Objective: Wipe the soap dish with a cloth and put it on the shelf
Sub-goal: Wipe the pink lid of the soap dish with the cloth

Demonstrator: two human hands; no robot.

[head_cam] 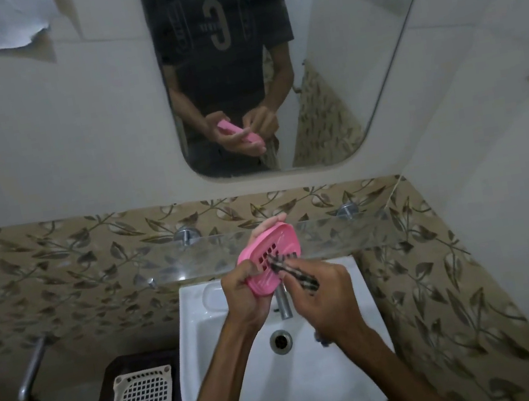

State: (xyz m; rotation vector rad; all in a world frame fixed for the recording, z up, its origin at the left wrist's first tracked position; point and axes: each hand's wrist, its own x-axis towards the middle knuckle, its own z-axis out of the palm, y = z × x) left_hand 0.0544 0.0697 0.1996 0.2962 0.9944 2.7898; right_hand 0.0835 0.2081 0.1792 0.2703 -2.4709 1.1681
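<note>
Bathroom, centre frame: left hand (243, 293) is gripping pink soap dish (269, 257) above sink (205, 317), just before glass shelf (331, 238); right hand (327, 298) is pinching striped cloth (293, 270) against it. Risk: one-sided grip (dish possibly wet) slipping, dish dropping into sink.

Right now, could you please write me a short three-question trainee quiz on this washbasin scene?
1. True or false: the pink slotted plastic soap dish already sits on the clear glass shelf.
2. Which hand holds the dark checked cloth? A) left hand B) right hand
3. Fill in: the hands work above the white ceramic ____.

Key: 1 false; 2 B; 3 basin.
</note>
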